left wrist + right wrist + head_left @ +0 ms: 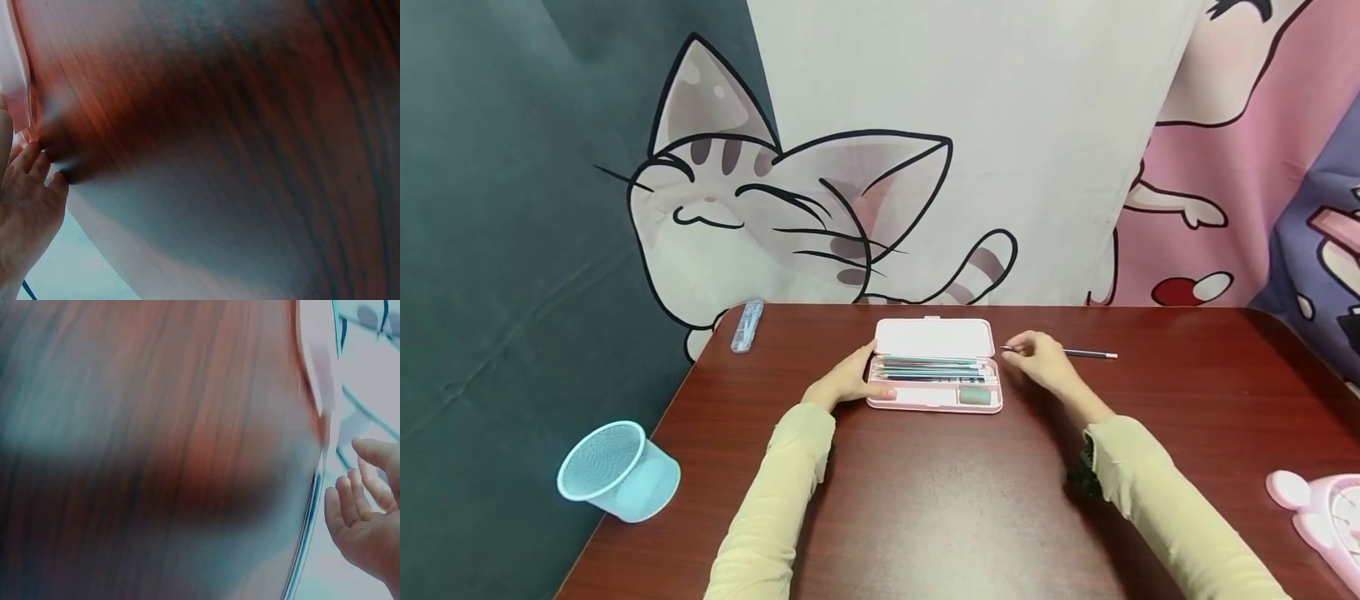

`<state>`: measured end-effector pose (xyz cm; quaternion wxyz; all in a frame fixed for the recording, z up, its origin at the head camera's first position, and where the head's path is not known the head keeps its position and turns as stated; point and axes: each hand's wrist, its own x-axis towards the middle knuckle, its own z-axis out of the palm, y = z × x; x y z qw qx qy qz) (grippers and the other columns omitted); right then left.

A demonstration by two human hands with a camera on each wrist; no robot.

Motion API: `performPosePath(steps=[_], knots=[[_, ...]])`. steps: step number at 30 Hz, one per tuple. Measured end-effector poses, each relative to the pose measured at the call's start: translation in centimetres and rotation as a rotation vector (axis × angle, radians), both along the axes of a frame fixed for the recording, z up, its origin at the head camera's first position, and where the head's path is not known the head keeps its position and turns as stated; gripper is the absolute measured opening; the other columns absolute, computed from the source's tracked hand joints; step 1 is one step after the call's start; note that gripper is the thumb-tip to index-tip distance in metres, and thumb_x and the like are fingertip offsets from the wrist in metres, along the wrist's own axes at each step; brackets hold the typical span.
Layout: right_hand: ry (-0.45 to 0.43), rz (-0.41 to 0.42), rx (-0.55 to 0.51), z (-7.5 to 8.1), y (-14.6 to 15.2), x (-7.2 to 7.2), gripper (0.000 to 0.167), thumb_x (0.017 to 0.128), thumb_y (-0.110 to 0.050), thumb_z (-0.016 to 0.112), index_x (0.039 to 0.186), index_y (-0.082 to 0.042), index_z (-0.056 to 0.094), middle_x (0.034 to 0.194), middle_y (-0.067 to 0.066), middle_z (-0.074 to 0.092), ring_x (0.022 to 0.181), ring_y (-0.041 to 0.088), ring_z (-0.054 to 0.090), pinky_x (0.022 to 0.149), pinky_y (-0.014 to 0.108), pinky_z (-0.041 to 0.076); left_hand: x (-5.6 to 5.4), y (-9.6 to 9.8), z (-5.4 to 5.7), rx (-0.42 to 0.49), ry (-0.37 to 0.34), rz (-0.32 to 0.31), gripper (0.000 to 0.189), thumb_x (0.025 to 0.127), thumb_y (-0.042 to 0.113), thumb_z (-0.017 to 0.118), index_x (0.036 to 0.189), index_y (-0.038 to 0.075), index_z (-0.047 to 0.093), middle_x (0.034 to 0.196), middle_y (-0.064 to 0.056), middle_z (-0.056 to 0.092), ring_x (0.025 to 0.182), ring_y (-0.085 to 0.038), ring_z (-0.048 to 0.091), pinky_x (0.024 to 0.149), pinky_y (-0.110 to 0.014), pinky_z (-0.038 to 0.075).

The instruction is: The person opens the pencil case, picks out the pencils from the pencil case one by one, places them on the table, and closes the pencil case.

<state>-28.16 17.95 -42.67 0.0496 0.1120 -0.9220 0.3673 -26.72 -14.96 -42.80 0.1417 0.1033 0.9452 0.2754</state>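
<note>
A pink pencil case (925,408) lies on the table with its lid (934,337) raised at the back. Inside are several pencils (928,367) in a row and a grey-green eraser (975,395). My left hand (844,381) holds the case's left end, its thumb over the front part and its fingers along the side. Just right of the case, my right hand (1037,360) is over a dark pencil (1090,354), whose point shows past the fingertips. In the right wrist view, thumb and fingers stand apart, with nothing visible between them.
On the brown table (940,517), a light-blue mesh cup (643,483) stands at the left edge. A pale-blue object (747,327), partly see-through, lies at the back left. A pink clock (1326,508) sits at the right. Cartoon cloth (1030,92) hangs behind the table.
</note>
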Motion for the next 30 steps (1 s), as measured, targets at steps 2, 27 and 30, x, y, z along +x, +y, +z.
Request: performPosePath(steps=[2,27,30], knots=[[0.016,0.059,-0.008,0.1,-1.4,-0.1,0.022,0.083,-0.011,0.065,0.097,0.005,0.063,0.091,0.022,0.064,0.084,0.030,0.061,0.074,0.036,0.047,0.0,0.0,0.0,-0.005,-0.001,0.000,0.105,0.071,0.041,0.076,0.147,0.007,0.012,0.150,-0.013,0.023,0.139,-0.025,0.024,0.113,-0.039,0.023],[0.165,0.389,0.281,-0.1,-4.4,0.6,0.012,0.082,-0.017,0.067,0.085,-0.005,0.065,0.081,0.006,0.061,0.078,0.020,0.061,0.071,0.038,0.048,-0.1,0.2,-0.2,0.039,0.009,-0.010,0.105,0.070,0.038,0.078,0.147,0.008,0.013,0.150,-0.013,0.025,0.138,-0.025,0.025,0.112,-0.040,0.024],[0.165,0.374,0.239,-0.4,-4.4,0.6,0.010,0.084,-0.016,0.065,0.085,-0.006,0.066,0.081,0.005,0.061,0.078,0.020,0.061,0.071,0.038,0.048,-0.1,0.1,-0.1,0.037,0.006,-0.005,0.105,0.070,0.038,0.078,0.147,0.009,0.012,0.150,-0.013,0.024,0.138,-0.025,0.025,0.112,-0.040,0.024]])
